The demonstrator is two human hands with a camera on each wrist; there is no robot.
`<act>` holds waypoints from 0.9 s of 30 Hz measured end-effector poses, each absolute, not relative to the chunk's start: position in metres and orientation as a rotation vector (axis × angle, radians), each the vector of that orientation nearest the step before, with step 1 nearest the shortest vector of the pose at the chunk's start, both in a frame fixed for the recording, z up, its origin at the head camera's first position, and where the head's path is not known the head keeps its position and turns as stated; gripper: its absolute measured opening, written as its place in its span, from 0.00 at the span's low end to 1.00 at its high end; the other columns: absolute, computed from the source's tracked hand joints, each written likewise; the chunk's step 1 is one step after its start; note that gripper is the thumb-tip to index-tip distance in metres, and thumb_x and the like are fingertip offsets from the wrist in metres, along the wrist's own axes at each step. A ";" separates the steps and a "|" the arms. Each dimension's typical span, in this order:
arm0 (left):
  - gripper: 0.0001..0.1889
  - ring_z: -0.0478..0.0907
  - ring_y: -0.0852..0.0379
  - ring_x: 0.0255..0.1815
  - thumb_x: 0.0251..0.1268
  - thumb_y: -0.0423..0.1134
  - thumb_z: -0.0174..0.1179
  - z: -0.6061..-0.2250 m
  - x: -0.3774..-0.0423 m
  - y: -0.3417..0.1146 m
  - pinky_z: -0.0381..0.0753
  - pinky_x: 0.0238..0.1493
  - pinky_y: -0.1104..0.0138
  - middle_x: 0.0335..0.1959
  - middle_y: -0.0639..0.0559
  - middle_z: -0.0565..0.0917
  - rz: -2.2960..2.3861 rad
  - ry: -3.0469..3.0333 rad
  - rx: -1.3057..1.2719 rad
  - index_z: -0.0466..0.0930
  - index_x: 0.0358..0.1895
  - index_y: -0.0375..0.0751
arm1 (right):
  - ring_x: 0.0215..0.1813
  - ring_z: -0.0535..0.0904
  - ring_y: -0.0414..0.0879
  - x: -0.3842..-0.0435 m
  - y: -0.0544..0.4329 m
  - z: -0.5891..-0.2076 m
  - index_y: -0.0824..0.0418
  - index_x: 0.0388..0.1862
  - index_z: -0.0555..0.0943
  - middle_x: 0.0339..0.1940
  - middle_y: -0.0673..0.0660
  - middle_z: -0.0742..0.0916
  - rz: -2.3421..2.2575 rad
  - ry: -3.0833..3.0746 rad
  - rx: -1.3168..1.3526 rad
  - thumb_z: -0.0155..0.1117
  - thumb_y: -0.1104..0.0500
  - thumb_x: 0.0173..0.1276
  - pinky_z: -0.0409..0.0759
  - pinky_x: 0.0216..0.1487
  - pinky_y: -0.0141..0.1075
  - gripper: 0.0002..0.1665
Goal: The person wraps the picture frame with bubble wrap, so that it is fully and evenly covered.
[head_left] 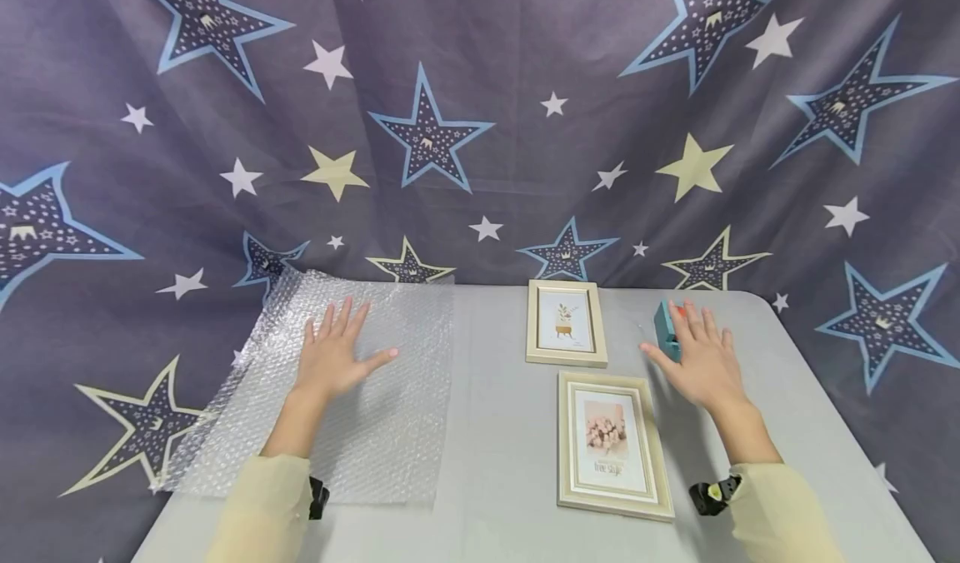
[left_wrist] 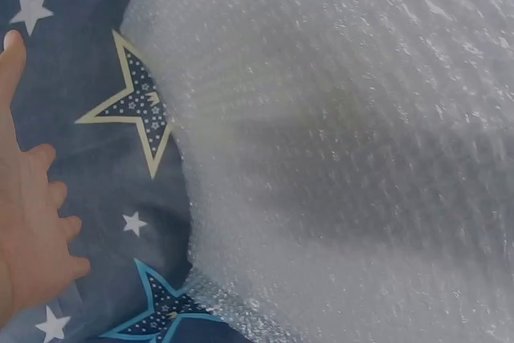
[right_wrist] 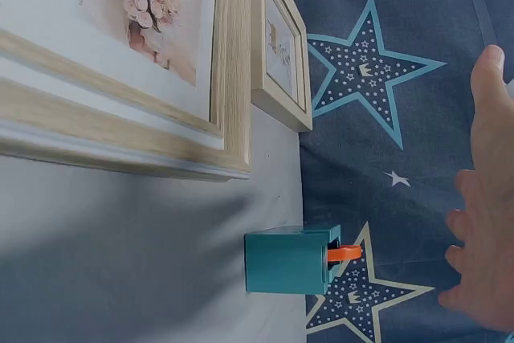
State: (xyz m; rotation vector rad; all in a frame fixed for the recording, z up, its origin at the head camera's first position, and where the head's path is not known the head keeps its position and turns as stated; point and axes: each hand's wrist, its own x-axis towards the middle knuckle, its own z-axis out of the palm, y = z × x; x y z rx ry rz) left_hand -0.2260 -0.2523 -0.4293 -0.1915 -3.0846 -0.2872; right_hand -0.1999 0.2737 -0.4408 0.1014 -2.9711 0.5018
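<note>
Left hand (head_left: 333,361), palm down, hovers above a sheet of bubble wrap (head_left: 397,430); fingers slightly spread, thumb stretched well out. Bubble wrap covers the left part of the table (head_left: 495,463) and overhangs its left edge. Right hand (head_left: 701,365): fingers likewise slightly spread, thumb out, raised just beside a teal box (right_wrist: 287,263) with an orange piece (right_wrist: 344,253); the box stands towards the table's far right corner. Smaller picture frame (head_left: 566,321) lies at the far edge; larger picture frame (head_left: 611,442) lies just beside it, towards the near edge. Star-patterned cloth (head_left: 510,171) hangs behind.
</note>
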 end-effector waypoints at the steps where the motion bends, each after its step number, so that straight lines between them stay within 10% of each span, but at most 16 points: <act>1: 0.53 0.34 0.33 0.79 0.57 0.78 0.43 -0.431 -0.226 -0.254 0.27 0.75 0.36 0.80 0.43 0.37 -0.287 -3.085 -0.190 0.37 0.78 0.53 | 0.78 0.38 0.71 -0.201 0.273 -0.441 0.56 0.79 0.41 0.79 0.68 0.47 0.505 -2.972 0.103 0.42 0.28 0.69 0.37 0.72 0.73 0.53; 16: 0.44 0.60 0.27 0.70 0.63 0.71 0.45 -0.459 -0.220 -0.311 0.58 0.68 0.34 0.72 0.33 0.62 -0.302 -3.051 -0.006 0.59 0.72 0.40 | 0.79 0.44 0.70 -0.218 0.239 -0.452 0.63 0.78 0.49 0.78 0.70 0.55 0.838 -2.946 0.244 0.39 0.37 0.76 0.46 0.74 0.68 0.43; 27: 0.34 0.63 0.22 0.63 0.68 0.52 0.50 -0.477 -0.220 -0.362 0.67 0.62 0.36 0.66 0.25 0.65 -0.429 -3.146 0.294 0.60 0.68 0.30 | 0.71 0.67 0.66 -0.234 0.184 -0.470 0.65 0.72 0.63 0.70 0.69 0.72 1.073 -2.902 0.322 0.49 0.43 0.74 0.65 0.72 0.58 0.37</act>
